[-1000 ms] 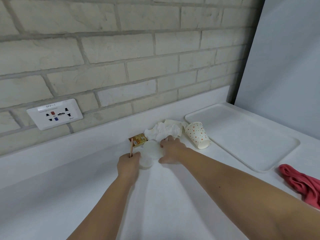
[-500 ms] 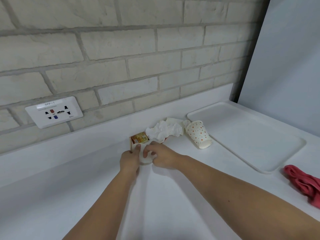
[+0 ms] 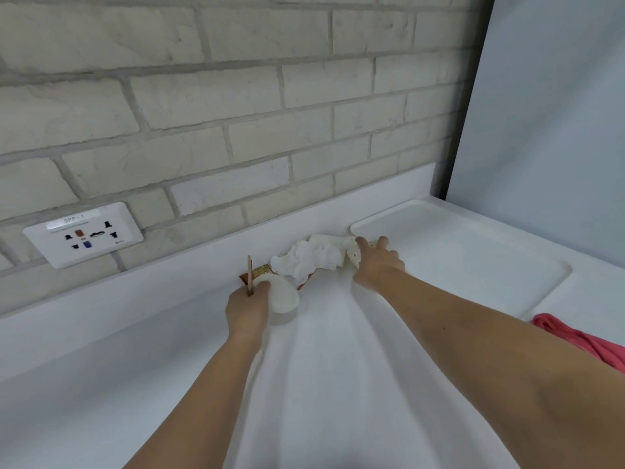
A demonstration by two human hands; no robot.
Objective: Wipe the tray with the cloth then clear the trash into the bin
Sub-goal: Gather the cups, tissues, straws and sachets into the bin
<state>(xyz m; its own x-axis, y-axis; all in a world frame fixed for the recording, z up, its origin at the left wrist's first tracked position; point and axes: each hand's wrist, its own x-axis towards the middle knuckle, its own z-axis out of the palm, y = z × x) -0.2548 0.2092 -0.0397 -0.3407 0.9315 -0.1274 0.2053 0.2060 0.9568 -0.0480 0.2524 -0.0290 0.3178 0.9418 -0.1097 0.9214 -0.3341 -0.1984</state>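
Seemingly to bin the trash in one load, the left hand (image 3: 247, 309) pinches a thin wooden stick (image 3: 249, 270) against a round white plastic lid (image 3: 282, 299), while the right hand (image 3: 378, 265) covers the dotted paper cup (image 3: 353, 257) beside the white plastic tray (image 3: 473, 265), grip unclear.

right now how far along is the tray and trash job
Looks done: the tray is bare and the pink cloth lies beside it, though I cannot confirm wiping. In hand: the left hand holds a wooden stick and a small white container; the right hand is on the dotted paper cup. Left: crumpled tissue and an orange packet lie on the counter; no bin is in view.
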